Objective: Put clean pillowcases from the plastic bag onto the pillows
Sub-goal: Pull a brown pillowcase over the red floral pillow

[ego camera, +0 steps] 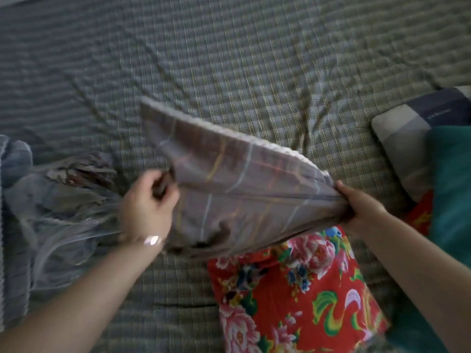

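Note:
A pillow in a grey-brown plaid pillowcase [229, 184] hangs tilted above the bed, its white far edge showing along the top. My left hand [146, 207] grips the case's near left corner. My right hand [356, 207] grips the bunched right corner. The clear plastic bag [63, 220], with folded fabric inside, lies on the bed just left of my left hand. The view is blurred by motion.
A red floral pillow [293, 296] lies on the green checked bedsheet [254, 59] under the held pillow. A teal cloth [451, 187] and a grey-and-navy pillow [407, 133] lie at the right edge. Blue striped fabric [15, 159] lies far left.

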A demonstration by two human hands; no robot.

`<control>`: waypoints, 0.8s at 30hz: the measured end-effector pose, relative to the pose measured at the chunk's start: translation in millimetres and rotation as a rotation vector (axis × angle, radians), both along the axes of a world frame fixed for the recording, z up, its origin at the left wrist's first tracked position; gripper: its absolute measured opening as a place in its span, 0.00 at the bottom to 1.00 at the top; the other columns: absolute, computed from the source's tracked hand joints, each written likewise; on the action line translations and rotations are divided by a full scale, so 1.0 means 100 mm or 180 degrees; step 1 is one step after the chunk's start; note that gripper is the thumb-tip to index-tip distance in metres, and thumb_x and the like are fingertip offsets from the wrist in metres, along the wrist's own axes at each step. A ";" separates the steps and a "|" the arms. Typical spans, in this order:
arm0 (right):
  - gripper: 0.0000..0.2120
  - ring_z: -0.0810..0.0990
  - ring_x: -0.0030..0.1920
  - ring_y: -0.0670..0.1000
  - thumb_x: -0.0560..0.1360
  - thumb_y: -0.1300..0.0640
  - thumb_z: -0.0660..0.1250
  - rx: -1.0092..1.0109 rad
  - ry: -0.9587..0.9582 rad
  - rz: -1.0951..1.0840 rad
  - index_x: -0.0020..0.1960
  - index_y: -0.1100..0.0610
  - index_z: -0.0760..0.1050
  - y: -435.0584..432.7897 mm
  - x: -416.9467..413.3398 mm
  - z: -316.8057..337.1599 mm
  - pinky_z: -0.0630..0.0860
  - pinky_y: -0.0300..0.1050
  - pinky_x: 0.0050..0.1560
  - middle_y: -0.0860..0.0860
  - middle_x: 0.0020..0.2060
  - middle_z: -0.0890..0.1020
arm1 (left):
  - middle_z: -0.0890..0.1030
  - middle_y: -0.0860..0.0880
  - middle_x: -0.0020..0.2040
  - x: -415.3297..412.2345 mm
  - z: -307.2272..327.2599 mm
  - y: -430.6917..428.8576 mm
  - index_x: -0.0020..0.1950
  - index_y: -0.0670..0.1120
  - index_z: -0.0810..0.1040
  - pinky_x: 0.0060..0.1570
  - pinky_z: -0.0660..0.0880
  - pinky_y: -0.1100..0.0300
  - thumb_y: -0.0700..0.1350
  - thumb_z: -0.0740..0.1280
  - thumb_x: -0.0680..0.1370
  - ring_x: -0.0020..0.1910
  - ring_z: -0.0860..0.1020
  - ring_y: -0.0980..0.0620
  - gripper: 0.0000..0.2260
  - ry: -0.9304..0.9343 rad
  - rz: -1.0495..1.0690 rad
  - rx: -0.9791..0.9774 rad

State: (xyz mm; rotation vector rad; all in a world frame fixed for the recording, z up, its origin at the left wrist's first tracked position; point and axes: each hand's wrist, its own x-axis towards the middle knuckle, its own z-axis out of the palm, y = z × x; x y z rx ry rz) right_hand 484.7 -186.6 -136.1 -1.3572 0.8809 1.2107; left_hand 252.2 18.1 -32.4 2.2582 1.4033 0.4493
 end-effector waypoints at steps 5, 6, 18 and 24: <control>0.12 0.80 0.28 0.53 0.80 0.51 0.58 -0.0230 0.0464 -0.0943 0.40 0.54 0.73 -0.39 -0.42 -0.11 0.77 0.42 0.27 0.54 0.25 0.80 | 0.79 0.45 0.50 0.91 -0.46 0.20 0.50 0.43 0.76 0.46 0.68 0.63 0.37 0.60 0.77 0.49 0.77 0.46 0.06 0.0307 0.0284 -0.0491; 0.12 0.79 0.33 0.52 0.80 0.51 0.57 -0.0249 0.0455 -0.1107 0.42 0.54 0.73 -0.40 -0.46 -0.11 0.76 0.40 0.35 0.54 0.26 0.80 | 0.78 0.46 0.51 0.92 -0.54 0.13 0.49 0.44 0.76 0.49 0.71 0.61 0.37 0.60 0.76 0.50 0.77 0.47 0.06 0.0445 0.0109 -0.0569; 0.18 0.81 0.45 0.49 0.73 0.42 0.65 -0.1325 -0.1711 0.1316 0.42 0.58 0.76 -0.47 -0.80 -0.03 0.77 0.50 0.49 0.57 0.43 0.81 | 0.66 0.43 0.65 0.49 -1.37 -0.82 0.66 0.48 0.70 0.61 0.64 0.48 0.54 0.66 0.74 0.63 0.64 0.40 0.22 0.1374 -0.0404 -0.0751; 0.59 0.47 0.74 0.59 0.60 0.33 0.72 -0.2323 -0.1918 0.3427 0.76 0.61 0.45 -0.51 -1.21 -0.25 0.46 0.54 0.72 0.61 0.74 0.49 | 0.76 0.36 0.48 0.08 -1.38 -0.37 0.38 0.33 0.78 0.46 0.74 0.50 0.33 0.71 0.68 0.45 0.75 0.37 0.04 0.0923 -0.0524 -0.0515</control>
